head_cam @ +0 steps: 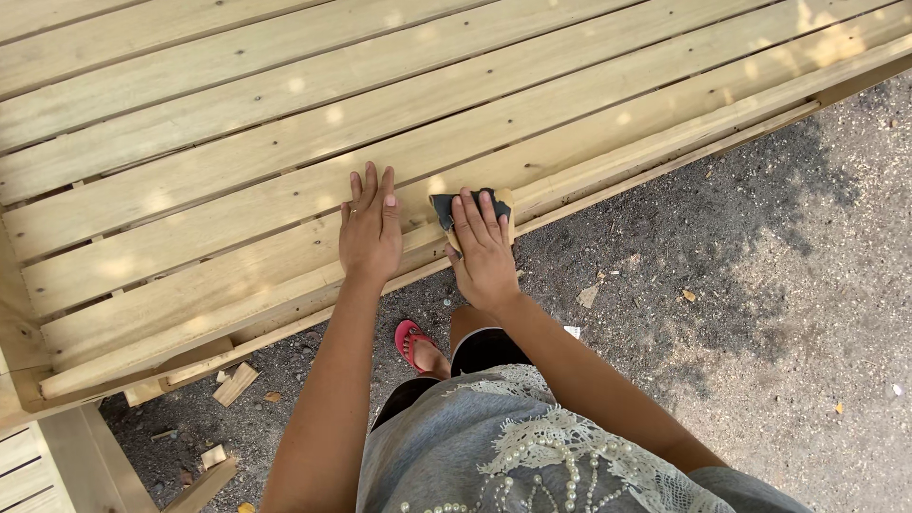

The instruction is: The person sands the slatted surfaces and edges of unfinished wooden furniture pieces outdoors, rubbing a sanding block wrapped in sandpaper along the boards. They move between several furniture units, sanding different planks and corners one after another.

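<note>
A large frame of pale wooden slats (237,142) fills the upper half of the head view. My left hand (370,228) lies flat on a front slat, fingers together, holding nothing. Beside it, my right hand (483,249) presses a dark piece of sandpaper (444,206) down on the same slat near the frame's front edge (665,157). The paper's dark corner sticks out to the left of my fingers; the rest is hidden under the hand.
Grey gravel ground (760,285) lies to the right and below. Small wood offcuts (233,383) lie on the ground under the frame at the lower left. My foot in a red sandal (415,344) stands just below the frame's edge.
</note>
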The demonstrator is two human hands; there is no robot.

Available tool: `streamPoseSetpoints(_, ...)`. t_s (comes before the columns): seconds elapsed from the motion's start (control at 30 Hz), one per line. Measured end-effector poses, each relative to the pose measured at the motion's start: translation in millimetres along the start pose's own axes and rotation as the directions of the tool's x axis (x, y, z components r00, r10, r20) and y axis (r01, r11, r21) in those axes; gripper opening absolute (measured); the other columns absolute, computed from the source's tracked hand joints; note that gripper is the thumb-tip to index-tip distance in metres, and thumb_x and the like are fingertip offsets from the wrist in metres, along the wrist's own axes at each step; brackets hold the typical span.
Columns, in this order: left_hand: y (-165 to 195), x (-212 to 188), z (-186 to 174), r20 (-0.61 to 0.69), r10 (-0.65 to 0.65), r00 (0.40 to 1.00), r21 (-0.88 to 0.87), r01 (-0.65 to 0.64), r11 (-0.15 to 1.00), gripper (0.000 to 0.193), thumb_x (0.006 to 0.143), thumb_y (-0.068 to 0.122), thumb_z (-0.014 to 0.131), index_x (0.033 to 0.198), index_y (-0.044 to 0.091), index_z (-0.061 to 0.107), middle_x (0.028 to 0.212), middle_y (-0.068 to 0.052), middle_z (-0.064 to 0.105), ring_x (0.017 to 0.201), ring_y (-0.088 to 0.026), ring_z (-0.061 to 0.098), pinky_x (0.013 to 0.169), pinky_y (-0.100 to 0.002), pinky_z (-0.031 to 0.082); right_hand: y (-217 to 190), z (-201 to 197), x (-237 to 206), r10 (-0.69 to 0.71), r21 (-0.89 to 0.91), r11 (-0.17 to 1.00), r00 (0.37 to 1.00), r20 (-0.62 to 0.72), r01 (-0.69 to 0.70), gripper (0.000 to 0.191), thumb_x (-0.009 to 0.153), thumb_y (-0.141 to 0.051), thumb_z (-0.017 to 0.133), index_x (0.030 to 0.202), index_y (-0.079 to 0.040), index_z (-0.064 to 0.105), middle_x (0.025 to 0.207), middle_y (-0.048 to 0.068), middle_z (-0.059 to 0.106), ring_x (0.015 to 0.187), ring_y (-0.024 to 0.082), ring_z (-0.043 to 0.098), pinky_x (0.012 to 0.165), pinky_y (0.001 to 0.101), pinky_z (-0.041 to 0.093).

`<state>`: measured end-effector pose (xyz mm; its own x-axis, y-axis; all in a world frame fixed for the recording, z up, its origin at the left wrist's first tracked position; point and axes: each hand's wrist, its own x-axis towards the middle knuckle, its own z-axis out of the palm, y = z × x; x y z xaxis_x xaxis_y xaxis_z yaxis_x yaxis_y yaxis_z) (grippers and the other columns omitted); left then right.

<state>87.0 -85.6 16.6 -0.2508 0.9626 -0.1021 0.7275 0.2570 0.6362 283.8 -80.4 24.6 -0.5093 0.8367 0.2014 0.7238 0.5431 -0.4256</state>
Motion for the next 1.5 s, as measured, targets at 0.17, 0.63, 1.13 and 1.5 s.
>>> streamPoseSetpoints(0.17, -6, 6, -11, 0.125, -0.053, 0.991, -0.068, 0.062, 0.996, 0.066, 0.105, 0.054, 0.008, 0.163, 0.026, 0.021, 0.172, -0.002, 0.014, 0.159, -0.026, 0.005, 0.128, -0.046, 0.008, 11, 9, -13, -0.152, 0.049, 0.988, 0.963, 0.222, 0.144, 0.063, 0.102, -0.031, 0.051, 0.161, -0.016, 0.033, 0.169, 0.006, 0.028, 0.157, 0.033, 0.022, 0.125, 0.0563, 0.02)
streamPoseSetpoints(0.63, -4, 7, -11, 0.187, -0.09, 0.978, -0.175, 0.123, 0.977, 0.076, 0.1, 0.061, -0.001, 0.164, 0.027, 0.019, 0.173, -0.001, 0.012, 0.159, -0.022, 0.002, 0.127, -0.044, 0.0, -9, 13, -17, -0.159, 0.102, 0.984, 0.974, 0.163, 0.144, 0.068, 0.096, -0.025, 0.057, 0.158, -0.01, 0.038, 0.167, 0.01, 0.033, 0.156, 0.034, 0.024, 0.123, 0.0579, 0.022)
streamPoseSetpoints(1.13, 0, 9, 3, 0.154, -0.11, 0.982, -0.265, 0.148, 0.953, 0.077, 0.1, 0.065, 0.009, 0.161, 0.024, 0.032, 0.172, -0.008, 0.016, 0.159, -0.026, 0.003, 0.123, -0.057, -0.007, -1, -5, 0, -0.061, 0.103, 0.993, 0.998, 0.025, 0.058, 0.058, 0.096, -0.02, 0.058, 0.151, -0.005, 0.048, 0.155, 0.013, 0.048, 0.151, 0.035, 0.033, 0.122, 0.0578, 0.022)
streamPoseSetpoints(1.5, 62, 31, 55, 0.132, 0.127, 0.983, -0.098, -0.115, 0.989, 0.059, 0.107, 0.048, 0.025, 0.158, 0.021, 0.039, 0.171, -0.013, 0.02, 0.159, -0.033, 0.007, 0.123, -0.064, 0.0, 177, -93, 11, -0.048, -0.06, 0.997, 0.987, -0.151, 0.04, 0.025, 0.098, -0.012, 0.059, 0.117, 0.004, 0.064, 0.129, 0.018, 0.065, 0.133, 0.037, 0.055, 0.118, 0.0581, 0.035)
